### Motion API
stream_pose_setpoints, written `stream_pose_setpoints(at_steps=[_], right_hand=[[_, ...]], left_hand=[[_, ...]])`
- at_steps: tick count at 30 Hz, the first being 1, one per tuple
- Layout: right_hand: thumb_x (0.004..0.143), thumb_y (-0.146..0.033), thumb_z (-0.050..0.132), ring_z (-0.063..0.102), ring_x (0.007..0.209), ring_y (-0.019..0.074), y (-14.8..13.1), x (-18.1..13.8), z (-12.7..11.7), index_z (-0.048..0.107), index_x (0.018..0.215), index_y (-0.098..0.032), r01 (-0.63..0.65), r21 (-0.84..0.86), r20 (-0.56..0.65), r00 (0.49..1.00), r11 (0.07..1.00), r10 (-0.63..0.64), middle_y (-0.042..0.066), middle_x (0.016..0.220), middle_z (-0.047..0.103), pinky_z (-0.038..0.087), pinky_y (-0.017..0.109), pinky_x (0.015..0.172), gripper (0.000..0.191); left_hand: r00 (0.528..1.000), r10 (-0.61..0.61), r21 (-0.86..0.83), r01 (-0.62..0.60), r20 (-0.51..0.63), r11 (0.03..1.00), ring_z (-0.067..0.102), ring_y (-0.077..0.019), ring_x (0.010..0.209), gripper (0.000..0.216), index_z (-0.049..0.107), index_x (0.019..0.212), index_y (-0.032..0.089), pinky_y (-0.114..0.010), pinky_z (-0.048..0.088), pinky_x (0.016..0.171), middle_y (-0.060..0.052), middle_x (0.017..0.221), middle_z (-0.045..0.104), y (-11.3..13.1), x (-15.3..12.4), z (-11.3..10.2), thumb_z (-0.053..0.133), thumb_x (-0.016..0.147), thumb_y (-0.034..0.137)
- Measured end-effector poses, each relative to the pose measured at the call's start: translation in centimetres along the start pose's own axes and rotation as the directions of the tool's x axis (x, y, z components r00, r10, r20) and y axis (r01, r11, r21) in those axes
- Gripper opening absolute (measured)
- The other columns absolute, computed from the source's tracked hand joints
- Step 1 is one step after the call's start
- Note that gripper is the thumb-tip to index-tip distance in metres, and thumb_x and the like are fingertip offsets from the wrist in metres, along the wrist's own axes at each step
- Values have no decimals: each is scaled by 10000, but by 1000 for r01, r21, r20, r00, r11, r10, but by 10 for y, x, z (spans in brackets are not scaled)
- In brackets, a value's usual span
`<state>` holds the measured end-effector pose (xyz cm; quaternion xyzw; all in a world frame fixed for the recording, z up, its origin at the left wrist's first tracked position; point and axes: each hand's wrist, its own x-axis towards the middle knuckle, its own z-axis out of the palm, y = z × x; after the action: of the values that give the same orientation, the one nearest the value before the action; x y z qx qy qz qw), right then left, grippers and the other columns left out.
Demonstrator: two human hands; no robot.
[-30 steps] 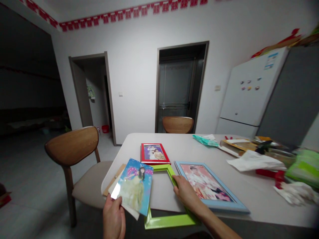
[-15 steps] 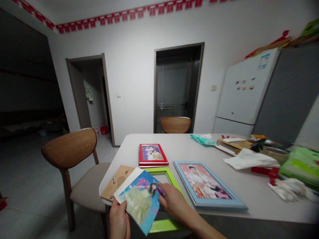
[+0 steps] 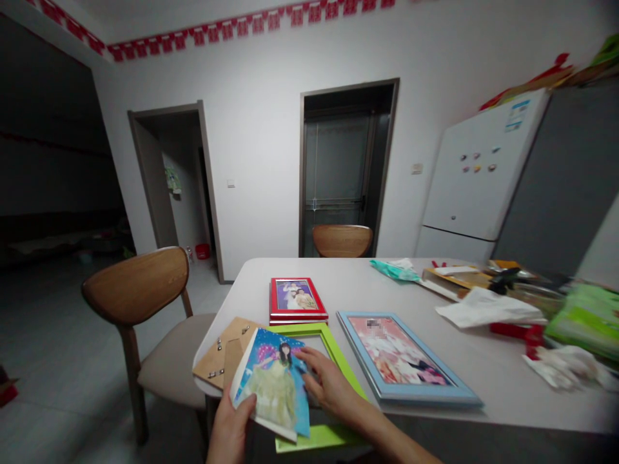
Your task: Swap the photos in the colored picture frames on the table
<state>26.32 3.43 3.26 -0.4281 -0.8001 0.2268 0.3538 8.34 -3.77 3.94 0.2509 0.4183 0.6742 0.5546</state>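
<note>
Fingers (image 3: 246, 406) of the left hand (image 3: 229, 426) pinched a portrait photo (image 3: 275, 386) by the table's (image 3: 358, 287) front-left corner, the right hand (image 3: 333, 385) curled at the photo's edge, grip unclear.

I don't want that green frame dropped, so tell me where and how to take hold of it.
Best, I'd judge, by the near bar of the green frame, coming from the person's side and pinching it top and bottom. The frame appears to lie flat, and that slim, straight bar seems to jut past the edge of the table, likely leaving room beneath.
</note>
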Motion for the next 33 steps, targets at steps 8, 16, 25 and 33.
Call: stream_pose_setpoints(at_steps=[8,16,25,33], right_hand=[[713,-191,408,414,1111,195,7,2,0,509,1116,-125,-38,1,-10,999,999,38,127,1194,471,286,354,962,421],[725,-220,410,523,966,181,-4,3,5,517,1102,-143,-135,226,10,991,965,137,96,1079,567,372,320,872,399],[705,-443,483,391,1125,219,-56,6,-22,516,1100,-163,-202,438,-4,974,876,227,100,1205,470,280,374,948,486],[687,-327,489,588,777,187,-75,7,-42,501,1027,-155,-257,820,65,930,511,362,74,937,624,464,273,622,382]], left_hand=[[990,-112,-12,113,89,994,590,-269,847,316,616,780,112,-346,459,744,-78,761,669,8,-13,7,715,496,211],[998,-15,14,14,68,1000,595,-253,838,356,601,874,121,-341,467,741,-54,757,671,0,-6,10,689,552,246],[808,455,645,-580,375,498,564,-217,940,314,544,1030,136,-304,463,796,-90,997,624,0,-13,28,478,746,255],[423,417,516,-845,805,-140,526,-206,981,512,453,1120,116,-347,460,838,-117,1059,578,-10,-14,54,404,617,34]])
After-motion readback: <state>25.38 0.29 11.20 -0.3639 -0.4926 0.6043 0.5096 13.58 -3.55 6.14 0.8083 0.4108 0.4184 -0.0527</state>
